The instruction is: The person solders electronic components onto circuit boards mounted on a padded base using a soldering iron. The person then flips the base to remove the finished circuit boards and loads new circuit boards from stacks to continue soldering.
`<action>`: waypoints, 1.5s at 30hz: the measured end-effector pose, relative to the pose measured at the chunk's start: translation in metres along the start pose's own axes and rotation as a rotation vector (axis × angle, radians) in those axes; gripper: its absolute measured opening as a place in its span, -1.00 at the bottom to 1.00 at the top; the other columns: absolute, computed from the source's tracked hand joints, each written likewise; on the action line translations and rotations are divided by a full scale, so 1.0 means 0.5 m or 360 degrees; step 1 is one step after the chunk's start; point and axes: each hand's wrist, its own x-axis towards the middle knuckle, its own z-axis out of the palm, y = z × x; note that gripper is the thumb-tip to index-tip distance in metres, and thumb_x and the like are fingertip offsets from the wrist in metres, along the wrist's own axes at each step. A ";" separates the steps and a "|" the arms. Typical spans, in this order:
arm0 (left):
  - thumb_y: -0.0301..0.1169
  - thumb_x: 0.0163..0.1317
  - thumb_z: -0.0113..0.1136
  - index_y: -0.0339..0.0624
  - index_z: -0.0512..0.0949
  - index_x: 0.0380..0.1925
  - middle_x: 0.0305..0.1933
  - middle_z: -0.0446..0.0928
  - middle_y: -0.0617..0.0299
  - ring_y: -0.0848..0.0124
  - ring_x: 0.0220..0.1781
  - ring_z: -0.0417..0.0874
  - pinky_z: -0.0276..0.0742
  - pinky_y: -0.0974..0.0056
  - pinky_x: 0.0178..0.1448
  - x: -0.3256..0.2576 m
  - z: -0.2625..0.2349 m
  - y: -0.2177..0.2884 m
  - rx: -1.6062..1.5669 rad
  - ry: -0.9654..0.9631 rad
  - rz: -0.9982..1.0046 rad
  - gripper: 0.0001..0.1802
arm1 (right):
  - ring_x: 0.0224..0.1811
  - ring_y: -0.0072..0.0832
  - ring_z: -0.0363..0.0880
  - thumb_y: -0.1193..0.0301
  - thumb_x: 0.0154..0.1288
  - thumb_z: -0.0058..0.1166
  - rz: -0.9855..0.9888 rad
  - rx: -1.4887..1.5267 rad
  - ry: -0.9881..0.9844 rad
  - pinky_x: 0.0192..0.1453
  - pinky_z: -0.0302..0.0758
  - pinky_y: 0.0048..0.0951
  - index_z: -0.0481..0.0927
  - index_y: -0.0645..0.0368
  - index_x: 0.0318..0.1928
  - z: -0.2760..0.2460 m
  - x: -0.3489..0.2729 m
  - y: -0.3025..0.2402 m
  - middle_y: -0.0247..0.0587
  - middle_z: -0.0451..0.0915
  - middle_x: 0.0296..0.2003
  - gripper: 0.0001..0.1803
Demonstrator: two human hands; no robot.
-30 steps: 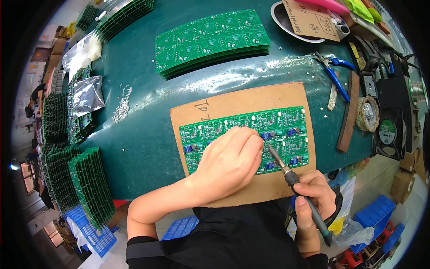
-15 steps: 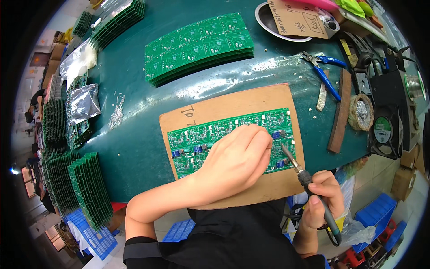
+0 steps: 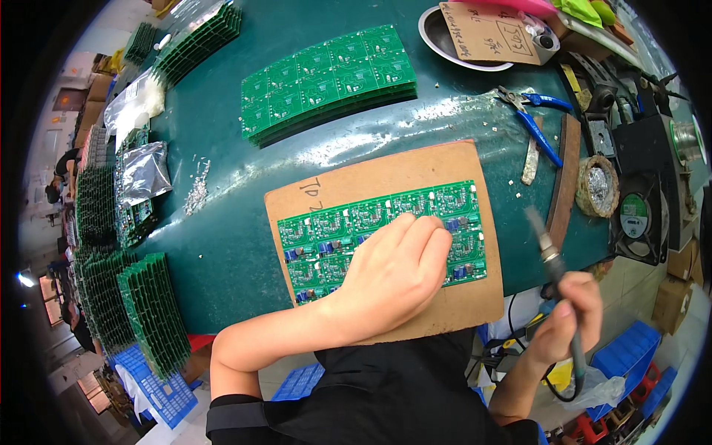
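A green circuit board panel [image 3: 461,249] with small blue and white parts lies on a sheet of cardboard [image 3: 452,162]. My left hand [image 3: 397,274] rests over the middle of the panel, its fingers bent and pressed together; whatever they may hold is hidden beneath them. In my right hand [image 3: 567,322] is a soldering iron [image 3: 552,261], gripped by its handle. Its tip points up and away, to the right of the cardboard and apart from the panel, and looks blurred.
Beyond the cardboard sits a stack of green boards [image 3: 326,74]. On the right are blue-handled cutters [image 3: 541,137], a brown bar [image 3: 567,174], a round tip-cleaning pot [image 3: 597,185] and a fan [image 3: 635,219]. More boards [image 3: 153,315] stand upright at left, near loose small parts [image 3: 197,189].
My right hand has drawn the soldering iron off the board, moving right past the cardboard's edge. My left hand stays over the panel.
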 end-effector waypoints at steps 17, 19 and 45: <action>-0.42 0.13 0.22 -0.24 0.45 -0.26 -0.20 0.47 -0.03 -0.02 -0.06 0.52 0.48 -0.04 -0.03 -0.101 -0.125 -0.111 -0.0130 -0.0033 -0.0477 -0.78 | -0.14 -0.12 0.59 0.45 0.34 0.18 -0.0356 -0.1120 0.0124 -0.02 0.53 -0.27 0.66 0.25 -0.14 0.029 0.040 -0.022 0.05 0.60 -0.25 -0.84; -0.42 0.13 0.22 -0.20 0.44 -0.28 -0.27 0.47 0.03 0.02 -0.10 0.54 0.49 -0.01 -0.06 -0.120 -0.197 -0.079 -0.0358 -0.0079 -0.0628 -0.79 | -0.42 -0.28 0.53 0.43 0.41 0.11 -0.0605 -0.0861 0.0232 -0.29 0.51 -0.33 0.61 0.38 0.03 0.039 0.052 -0.035 -0.05 0.60 -0.37 -0.71; -0.61 0.04 0.24 -0.18 0.53 -0.41 -0.39 0.49 0.22 0.26 -0.37 0.59 0.56 0.22 -0.30 -0.691 -0.462 -0.070 0.1951 0.0981 -0.1165 -0.87 | -0.42 -0.39 0.61 0.41 0.54 -0.12 -0.0186 -0.0059 0.0009 -0.34 0.59 -0.41 0.61 0.26 -0.01 0.136 0.050 -0.041 -0.18 0.67 -0.47 -0.74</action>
